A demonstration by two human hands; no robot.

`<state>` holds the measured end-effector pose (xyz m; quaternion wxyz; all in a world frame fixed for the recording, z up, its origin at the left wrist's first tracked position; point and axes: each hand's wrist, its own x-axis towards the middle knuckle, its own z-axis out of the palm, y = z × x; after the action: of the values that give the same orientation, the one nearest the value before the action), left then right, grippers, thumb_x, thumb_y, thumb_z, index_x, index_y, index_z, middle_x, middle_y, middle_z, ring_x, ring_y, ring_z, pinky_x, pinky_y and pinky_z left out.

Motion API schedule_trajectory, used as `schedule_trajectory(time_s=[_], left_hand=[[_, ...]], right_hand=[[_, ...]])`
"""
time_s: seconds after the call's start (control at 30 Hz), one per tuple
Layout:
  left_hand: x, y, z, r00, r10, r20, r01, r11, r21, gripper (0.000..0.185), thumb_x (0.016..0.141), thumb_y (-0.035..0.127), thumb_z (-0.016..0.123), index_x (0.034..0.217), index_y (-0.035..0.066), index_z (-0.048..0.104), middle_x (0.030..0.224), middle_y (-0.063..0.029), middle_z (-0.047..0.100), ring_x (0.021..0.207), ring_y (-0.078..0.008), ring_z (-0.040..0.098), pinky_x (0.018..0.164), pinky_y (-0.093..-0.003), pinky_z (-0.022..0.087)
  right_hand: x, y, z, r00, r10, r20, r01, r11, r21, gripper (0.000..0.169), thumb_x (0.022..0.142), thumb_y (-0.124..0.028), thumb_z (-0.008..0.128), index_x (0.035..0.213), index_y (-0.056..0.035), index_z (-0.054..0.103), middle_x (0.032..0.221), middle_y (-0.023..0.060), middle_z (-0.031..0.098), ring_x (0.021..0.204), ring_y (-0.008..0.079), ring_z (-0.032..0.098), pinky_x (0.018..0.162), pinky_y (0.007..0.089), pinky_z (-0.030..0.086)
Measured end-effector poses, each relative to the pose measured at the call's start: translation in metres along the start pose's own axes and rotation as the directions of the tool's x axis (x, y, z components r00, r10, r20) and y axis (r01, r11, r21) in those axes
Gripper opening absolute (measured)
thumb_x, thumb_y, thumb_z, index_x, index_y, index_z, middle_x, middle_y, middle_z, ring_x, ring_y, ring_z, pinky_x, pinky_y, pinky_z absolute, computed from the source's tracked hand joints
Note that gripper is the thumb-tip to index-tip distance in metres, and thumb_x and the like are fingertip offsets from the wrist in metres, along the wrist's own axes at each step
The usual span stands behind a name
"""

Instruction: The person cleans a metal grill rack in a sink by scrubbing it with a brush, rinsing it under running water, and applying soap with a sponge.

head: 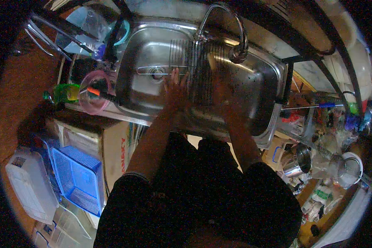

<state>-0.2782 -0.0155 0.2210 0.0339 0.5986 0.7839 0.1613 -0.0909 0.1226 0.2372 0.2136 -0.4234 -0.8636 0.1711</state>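
Observation:
A metal wire dish rack (201, 74) lies across the middle of a double-bowl stainless steel sink (152, 96). Its long thin arm (161, 66) reaches left over the drain (157, 73). My left hand (176, 88) is laid flat at the rack's left side, fingers spread and pointing away from me. On the rack's right side is my right hand (221, 86), dim and blurred by motion. Whether its fingers grip the rack cannot be made out. A curved chrome faucet (243, 34) arches over the right bowl from the back rim.
Left of the sink are a pink plastic basin (83, 107), a green bottle (65, 93) and, lower down, a blue mesh basket (77, 176) beside a cardboard box (116, 148). To the right stand a steel pot (296, 161) and clutter. Dark metal frame bars (297, 31) rise behind.

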Motion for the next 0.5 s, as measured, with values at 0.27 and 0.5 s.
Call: schedule_trajectory(time_s=[0.27,0.5], left_hand=[[0.002,-0.011,0.010,1.000,0.006,-0.031,-0.002,0.994,0.112,0.113,0.068,0.051,0.084,0.161,0.017,0.031,0.171,-0.0216,0.013,0.159,-0.0350,0.013,0.120,-0.0714,0.013],[-0.005,-0.016,0.033,0.972,0.052,-0.231,0.031,0.939,0.342,0.077,0.092,0.040,0.063,0.159,0.014,0.037,0.169,-0.0201,0.024,0.157,-0.0318,0.024,0.122,-0.0655,0.016]], right_hand=[[0.003,-0.014,0.008,1.000,-0.025,0.019,0.025,1.000,0.004,0.038,0.102,-0.028,0.061,0.140,-0.0267,0.063,0.091,0.0144,0.073,0.072,0.0323,0.069,0.065,0.0474,0.055],[-0.016,-0.037,0.015,0.998,-0.062,-0.018,0.063,0.997,0.042,0.037,0.102,-0.028,0.060,0.139,-0.0265,0.064,0.091,0.0144,0.073,0.073,0.0322,0.069,0.066,0.0473,0.055]])
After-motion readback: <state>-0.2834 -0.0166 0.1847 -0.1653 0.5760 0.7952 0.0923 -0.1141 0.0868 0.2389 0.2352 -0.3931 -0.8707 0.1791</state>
